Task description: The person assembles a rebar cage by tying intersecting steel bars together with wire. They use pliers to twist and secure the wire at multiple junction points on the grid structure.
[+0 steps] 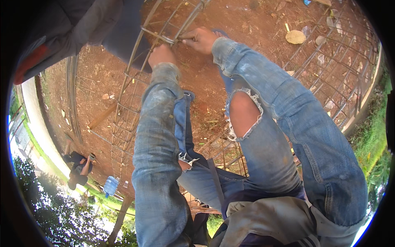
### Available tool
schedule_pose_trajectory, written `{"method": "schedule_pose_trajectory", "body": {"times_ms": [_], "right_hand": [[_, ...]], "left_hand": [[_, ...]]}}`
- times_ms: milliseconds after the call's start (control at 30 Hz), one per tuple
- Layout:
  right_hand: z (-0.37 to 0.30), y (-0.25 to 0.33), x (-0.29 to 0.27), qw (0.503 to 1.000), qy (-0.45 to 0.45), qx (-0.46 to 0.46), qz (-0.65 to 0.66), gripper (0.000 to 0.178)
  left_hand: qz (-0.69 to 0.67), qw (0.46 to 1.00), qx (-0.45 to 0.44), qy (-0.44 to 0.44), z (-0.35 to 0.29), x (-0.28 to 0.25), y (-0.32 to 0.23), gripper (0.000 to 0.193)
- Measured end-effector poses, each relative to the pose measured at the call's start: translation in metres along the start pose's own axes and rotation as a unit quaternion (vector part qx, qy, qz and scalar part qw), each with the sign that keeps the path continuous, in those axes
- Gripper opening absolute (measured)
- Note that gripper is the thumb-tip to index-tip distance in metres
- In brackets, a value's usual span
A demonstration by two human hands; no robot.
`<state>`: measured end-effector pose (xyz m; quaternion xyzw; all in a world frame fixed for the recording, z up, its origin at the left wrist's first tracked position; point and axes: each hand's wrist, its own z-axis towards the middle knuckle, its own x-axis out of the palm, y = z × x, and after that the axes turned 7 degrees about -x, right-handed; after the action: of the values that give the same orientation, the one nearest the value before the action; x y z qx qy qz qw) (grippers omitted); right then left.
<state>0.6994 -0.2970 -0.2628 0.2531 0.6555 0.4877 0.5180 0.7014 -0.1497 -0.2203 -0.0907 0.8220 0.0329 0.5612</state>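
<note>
A long cage of thin steel reinforcing bars (126, 74) runs from the top centre down to the left. My left hand (163, 55) is closed in a fist against the cage, just below a steel stirrup (157, 35); what its fingers hold is hidden. My right hand (200, 40) comes from the right, thumb and fingers pinched together at the stirrup's bent end, where it meets a long bar. Whatever is in that pinch is too small to tell. Both arms wear worn denim sleeves, stretched forward over my knees.
Another person in dark clothes (88, 24) is close at the upper left; a second person (79, 168) is farther off. More steel mesh (333, 61) lies at right on reddish soil. Long bars (72, 94), a wooden piece (102, 116) and a blue water jug (110, 186) are at left.
</note>
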Motion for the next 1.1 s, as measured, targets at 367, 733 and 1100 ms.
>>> {"method": "schedule_pose_trajectory", "body": {"times_ms": [367, 733, 1100], "right_hand": [[-0.006, 0.017, -0.002, 0.992, 0.011, 0.022, -0.125, 0.03], [-0.017, 0.052, -0.006, 0.988, -0.05, 0.145, 0.03, 0.028], [-0.033, 0.067, -0.008, 0.969, -0.055, 0.238, -0.043, 0.028]], "left_hand": [[-0.426, 0.877, 0.061, 0.214, 0.06, 0.031, 0.052, 0.023], [-0.579, 0.815, -0.023, 0.012, 0.006, 0.009, 0.023, 0.023], [-0.487, 0.847, 0.074, -0.2, -0.045, 0.02, 0.008, 0.022]]}}
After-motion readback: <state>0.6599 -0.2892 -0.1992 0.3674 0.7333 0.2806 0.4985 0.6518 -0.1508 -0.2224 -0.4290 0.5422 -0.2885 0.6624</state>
